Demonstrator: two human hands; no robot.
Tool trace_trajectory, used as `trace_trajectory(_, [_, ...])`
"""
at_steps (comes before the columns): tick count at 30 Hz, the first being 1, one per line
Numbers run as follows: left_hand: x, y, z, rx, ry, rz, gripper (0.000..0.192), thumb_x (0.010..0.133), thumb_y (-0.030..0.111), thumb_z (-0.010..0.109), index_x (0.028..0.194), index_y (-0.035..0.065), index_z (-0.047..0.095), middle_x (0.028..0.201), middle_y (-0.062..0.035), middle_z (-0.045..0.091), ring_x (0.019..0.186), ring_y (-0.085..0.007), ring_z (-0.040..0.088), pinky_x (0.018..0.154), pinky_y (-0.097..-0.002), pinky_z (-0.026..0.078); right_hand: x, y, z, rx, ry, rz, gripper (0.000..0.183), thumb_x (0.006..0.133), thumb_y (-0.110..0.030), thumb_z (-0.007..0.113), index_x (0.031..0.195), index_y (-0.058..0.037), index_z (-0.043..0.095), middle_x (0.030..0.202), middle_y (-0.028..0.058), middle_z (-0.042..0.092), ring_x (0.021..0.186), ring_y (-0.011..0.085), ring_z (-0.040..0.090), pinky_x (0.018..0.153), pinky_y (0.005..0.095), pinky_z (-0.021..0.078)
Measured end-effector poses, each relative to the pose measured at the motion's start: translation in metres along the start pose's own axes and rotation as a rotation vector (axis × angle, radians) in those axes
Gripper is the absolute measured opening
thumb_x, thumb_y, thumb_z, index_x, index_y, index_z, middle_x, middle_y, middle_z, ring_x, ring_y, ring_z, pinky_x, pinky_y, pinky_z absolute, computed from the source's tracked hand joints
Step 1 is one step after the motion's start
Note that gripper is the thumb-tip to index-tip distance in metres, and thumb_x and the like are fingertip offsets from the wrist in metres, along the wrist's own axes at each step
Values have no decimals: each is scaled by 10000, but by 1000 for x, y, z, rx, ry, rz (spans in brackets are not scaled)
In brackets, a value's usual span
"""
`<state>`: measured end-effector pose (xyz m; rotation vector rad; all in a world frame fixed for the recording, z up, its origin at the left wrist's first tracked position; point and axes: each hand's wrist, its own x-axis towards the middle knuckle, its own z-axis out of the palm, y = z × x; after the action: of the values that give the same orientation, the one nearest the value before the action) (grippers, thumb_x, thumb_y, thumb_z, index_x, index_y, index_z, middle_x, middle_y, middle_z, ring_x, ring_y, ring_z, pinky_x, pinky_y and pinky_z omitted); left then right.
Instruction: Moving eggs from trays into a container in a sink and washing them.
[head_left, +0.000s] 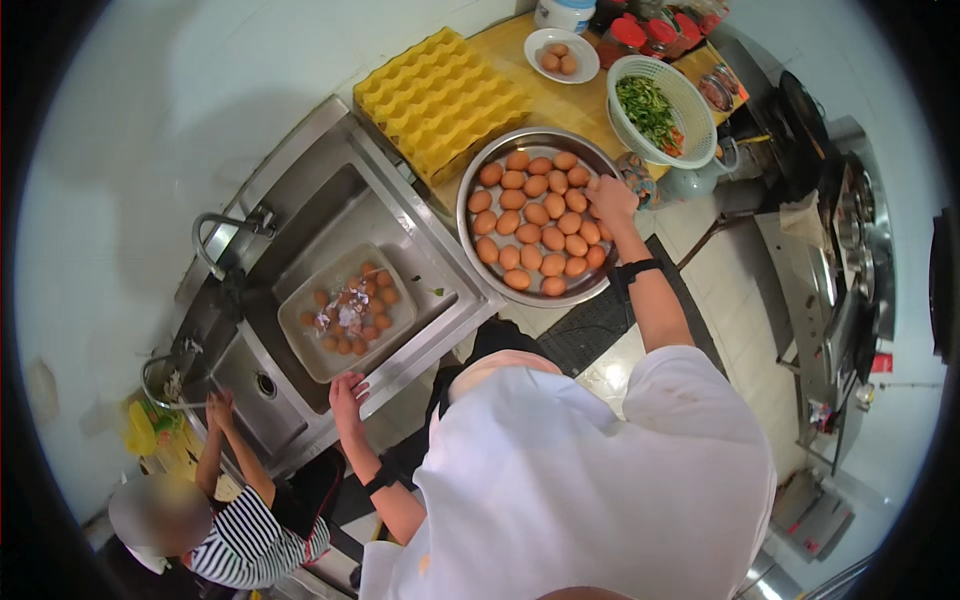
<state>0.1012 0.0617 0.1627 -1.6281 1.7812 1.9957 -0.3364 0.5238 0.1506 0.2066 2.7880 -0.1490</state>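
A wide steel bowl with many brown eggs spread inside stands at the sink's right, partly over the wooden counter. My right hand is at the bowl's right side, over the outer eggs; its fingertips are partly hidden, so any hold cannot be made out. Above the near edge of the steel sink is my left hand, its fingers apart and nothing in them. Just beyond it, in the large basin, a rectangular plastic tub holds more brown eggs and shiny reflections on water.
Yellow egg trays lie stacked behind the bowl. A white plate of eggs and a white colander of cut vegetables stand farther right. A faucet arches over the sink. Another person's hands are at the left basin.
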Motion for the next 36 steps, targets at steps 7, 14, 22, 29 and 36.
trace_trajectory(7, [16, -13, 7, 20, -58, -32, 306, 953, 317, 480, 1111, 69, 565, 1014, -78, 666, 847, -174, 636, 749, -312, 497, -21, 7, -1, 28, 131, -118, 418, 841, -423, 611, 1061, -68, 627, 1079, 155, 653, 980, 358, 626, 790, 474, 510])
trace_trajectory(14, [69, -19, 13, 316, -110, 45, 317, 941, 319, 487, 1063, 36, 560, 934, -76, 664, 763, -169, 634, 659, -312, 494, -62, 6, -9, 28, 193, -113, 378, 892, -359, 557, 1084, -36, 600, 1126, 165, 619, 1013, 362, 606, 820, 469, 501])
trace_trajectory(22, [172, -25, 29, 980, -185, 377, 339, 830, 255, 562, 1023, -24, 561, 917, -313, 628, 950, -459, 606, 790, -492, 481, -154, 1, -30, 136, 374, -81, 335, 926, -293, 522, 1134, -45, 611, 1005, 112, 653, 923, 314, 625, 774, 415, 487])
trace_trajectory(29, [242, -48, 54, 840, 21, 583, 405, 850, 216, 531, 1183, -4, 462, 1067, -307, 579, 927, -471, 591, 805, -532, 487, -226, 27, 9, 51, 417, -89, 297, 920, -265, 542, 1096, -48, 641, 972, 126, 670, 905, 307, 643, 780, 395, 497])
trace_trajectory(36, [255, -42, 66, 868, -146, 317, 346, 883, 206, 514, 1185, 39, 480, 1088, -282, 577, 920, -427, 605, 808, -525, 487, -296, 14, 35, 49, 273, 75, 269, 917, -259, 553, 1046, -51, 665, 972, 136, 677, 893, 309, 651, 768, 386, 503])
